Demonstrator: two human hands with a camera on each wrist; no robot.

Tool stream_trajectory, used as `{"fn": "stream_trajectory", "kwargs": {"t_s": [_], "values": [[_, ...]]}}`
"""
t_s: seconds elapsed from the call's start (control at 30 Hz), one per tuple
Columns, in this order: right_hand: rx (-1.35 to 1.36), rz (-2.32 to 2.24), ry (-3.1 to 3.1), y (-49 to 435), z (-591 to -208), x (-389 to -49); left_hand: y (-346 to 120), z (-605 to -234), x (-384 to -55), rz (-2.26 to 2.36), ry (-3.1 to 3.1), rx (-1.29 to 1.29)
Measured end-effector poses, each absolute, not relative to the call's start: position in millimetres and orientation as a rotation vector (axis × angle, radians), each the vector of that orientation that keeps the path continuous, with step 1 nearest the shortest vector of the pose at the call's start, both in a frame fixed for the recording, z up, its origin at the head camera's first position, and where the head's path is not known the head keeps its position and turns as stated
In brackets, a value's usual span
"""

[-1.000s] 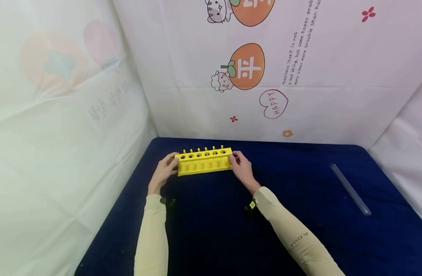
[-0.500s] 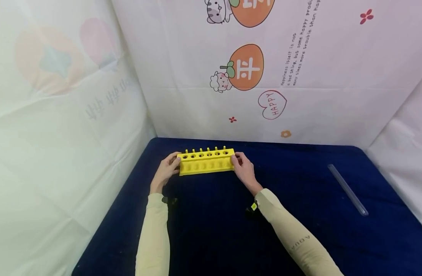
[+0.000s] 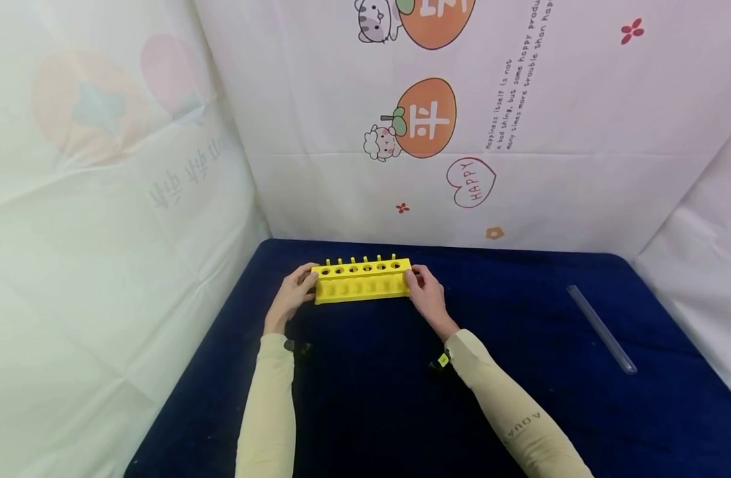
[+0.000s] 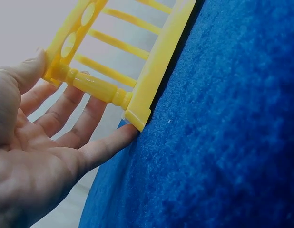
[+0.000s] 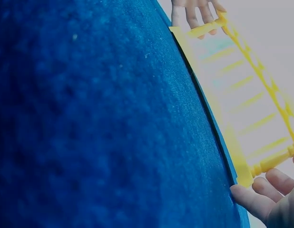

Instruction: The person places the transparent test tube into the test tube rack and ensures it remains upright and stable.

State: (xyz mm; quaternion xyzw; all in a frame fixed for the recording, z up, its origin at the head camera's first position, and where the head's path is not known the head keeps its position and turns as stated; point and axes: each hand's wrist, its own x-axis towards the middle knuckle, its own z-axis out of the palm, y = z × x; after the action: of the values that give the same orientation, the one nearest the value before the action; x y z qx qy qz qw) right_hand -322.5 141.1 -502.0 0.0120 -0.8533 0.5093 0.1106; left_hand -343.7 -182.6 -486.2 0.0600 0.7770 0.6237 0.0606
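Observation:
A yellow test tube rack [image 3: 362,288] with a row of round holes and short pegs stands upright near the back of the table. My left hand [image 3: 289,296] grips its left end; in the left wrist view the thumb [image 4: 32,71] is at the top plate and the fingers lie around the end post [image 4: 97,88] and down to the base. The right end is held by my right hand [image 3: 427,297], thumb on its front. In the right wrist view, fingertips [image 5: 240,191] sit at the base corner, and the upper part of that grip is cut off.
On the right side of the dark blue table [image 3: 520,345] lies a clear plastic tube [image 3: 601,329], slanting toward the front. White printed cloth [image 3: 317,186] hangs behind the table, with more at the left and right sides.
Both hands have shifted the rack slightly to the right along the table, keeping their grip on its ends. The view has moved a little too; the clear tube lies as before.

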Motion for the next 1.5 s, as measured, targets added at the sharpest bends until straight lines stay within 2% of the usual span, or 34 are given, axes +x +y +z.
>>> {"fn": "stream_trajectory", "kwargs": {"t_s": [1.1, 1.5], "values": [[-0.066, 1.426, -2.444, 183.0, -496.0, -310.2, -133.9, -484.7, -358.2, 1.909, 2.298, 0.344], [-0.027, 1.412, -2.455, 179.1, -500.9, -306.4, -137.7, -487.8, -343.8, 1.915, 2.295, 0.265]]}}
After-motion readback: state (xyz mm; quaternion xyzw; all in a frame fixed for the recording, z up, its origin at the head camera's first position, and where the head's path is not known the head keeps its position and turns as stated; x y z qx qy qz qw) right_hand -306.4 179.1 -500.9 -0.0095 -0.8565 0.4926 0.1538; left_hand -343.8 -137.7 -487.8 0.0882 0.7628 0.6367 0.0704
